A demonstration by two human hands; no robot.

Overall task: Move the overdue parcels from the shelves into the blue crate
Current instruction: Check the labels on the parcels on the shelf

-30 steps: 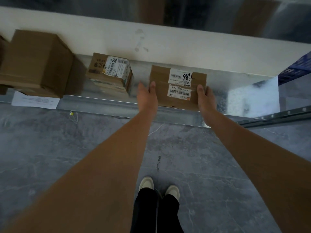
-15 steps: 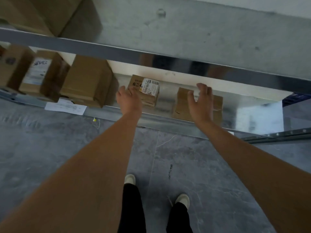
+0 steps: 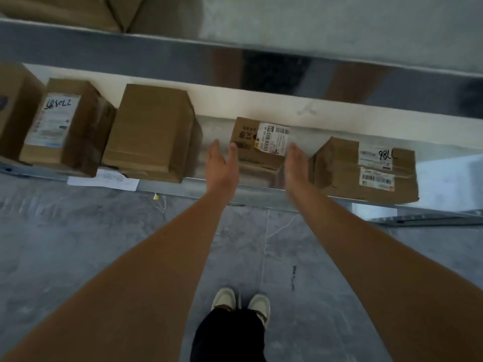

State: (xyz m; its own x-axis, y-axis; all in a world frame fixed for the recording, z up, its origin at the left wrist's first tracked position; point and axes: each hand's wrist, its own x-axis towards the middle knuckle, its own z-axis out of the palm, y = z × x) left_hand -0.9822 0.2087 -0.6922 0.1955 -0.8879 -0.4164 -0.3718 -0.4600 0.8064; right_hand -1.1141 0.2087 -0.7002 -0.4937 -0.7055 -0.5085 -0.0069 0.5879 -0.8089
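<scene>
At the far left of the lower shelf (image 3: 214, 188), a brown box (image 3: 13, 105) is cut off by the frame edge. Just beside it stands a tall parcel (image 3: 65, 126) with a white label bearing handwritten digits. Next comes a plain unlabelled carton (image 3: 151, 131), with a sheet of white paper (image 3: 104, 178) lying at the shelf's front lip below it.

The left hand (image 3: 222, 165) reaches out to the shelf with straight fingers, its grip open and holding nothing; its fingertips are at the left edge of the small parcel (image 3: 258, 145), and contact cannot be told. This small parcel sits toward the back of the shelf, between the two hands, with a white barcode label on its top. The right hand (image 3: 296, 165) is blurred, fingers extended along the small parcel's right side, its grip also open and empty.

Just right of that hand lies a flat wide parcel (image 3: 366, 173) at the shelf's front edge, with two white labels and handwritten digits.

An upper shelf (image 3: 235, 45) runs across the top of the view. Below, the grey marbled floor (image 3: 78, 231) shows the person's pale shoes (image 3: 241, 301) and dark trousers. No blue crate is in view.
</scene>
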